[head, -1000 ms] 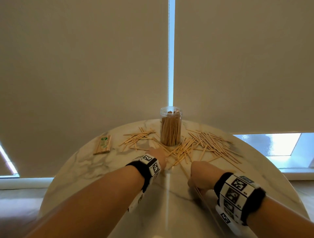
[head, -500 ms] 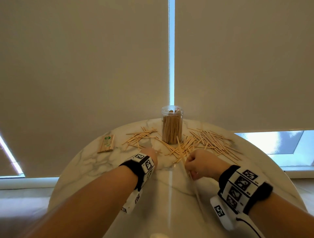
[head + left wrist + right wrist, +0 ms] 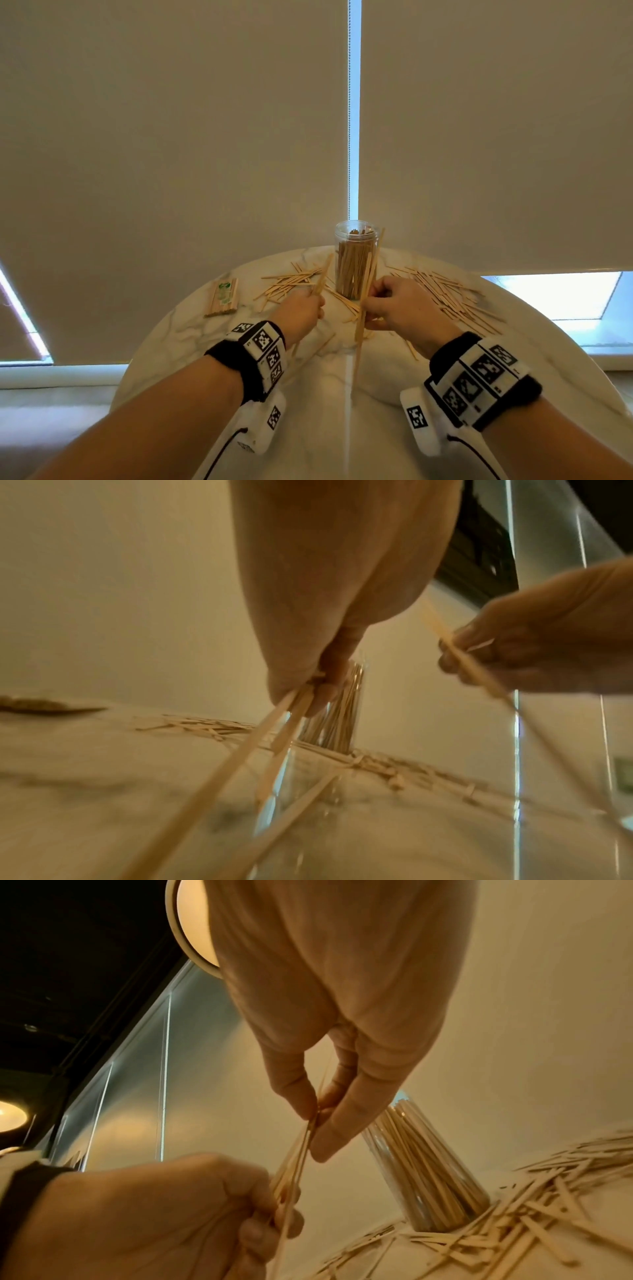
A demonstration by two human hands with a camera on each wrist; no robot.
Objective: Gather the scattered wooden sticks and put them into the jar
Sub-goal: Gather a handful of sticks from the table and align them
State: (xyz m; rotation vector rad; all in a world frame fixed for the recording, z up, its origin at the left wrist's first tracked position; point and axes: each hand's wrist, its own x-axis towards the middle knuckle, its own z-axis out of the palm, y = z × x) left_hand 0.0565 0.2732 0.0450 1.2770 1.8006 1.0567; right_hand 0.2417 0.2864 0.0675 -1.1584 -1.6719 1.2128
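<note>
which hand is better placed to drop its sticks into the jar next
Right, probably. The right hand pinches its sticks upright, just in front of the jar. The left hand holds its own sticks further left.

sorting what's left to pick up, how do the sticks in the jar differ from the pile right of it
The sticks in the jar stand upright, packed tightly and lined up; the pile right of it lies flat, crisscrossed and spread loosely. The jar's clear wall holds the first lot together, while the pile lies loose on the marble table. Both look like the same thin, pale wooden sticks.
</note>
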